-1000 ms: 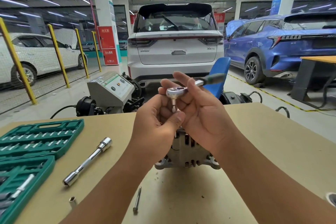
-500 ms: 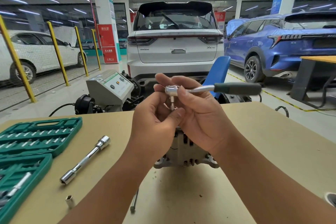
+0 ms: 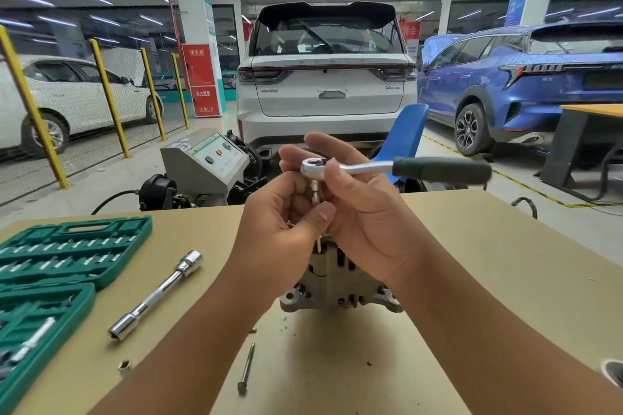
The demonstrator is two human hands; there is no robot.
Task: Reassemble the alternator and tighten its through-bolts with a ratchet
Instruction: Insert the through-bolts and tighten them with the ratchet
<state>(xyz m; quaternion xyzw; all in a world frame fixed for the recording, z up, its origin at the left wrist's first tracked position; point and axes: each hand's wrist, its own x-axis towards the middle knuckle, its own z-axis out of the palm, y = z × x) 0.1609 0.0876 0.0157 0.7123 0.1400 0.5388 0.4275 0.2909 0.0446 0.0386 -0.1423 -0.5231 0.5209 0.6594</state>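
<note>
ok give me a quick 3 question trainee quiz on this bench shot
1. True or false: the ratchet lies on the table.
2. Which hand pinches the socket under the ratchet head? A left B right
3. Fill in: a loose bolt lies on the table ___ the alternator, nearer the camera.

Key: 1 false; 2 A; 3 in front of

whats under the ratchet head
A short socket or bit hangs from the ratchet head; the left hand pinches its lower end, hiding the tip. Below stands the alternator, its top covered by both hands.
</note>
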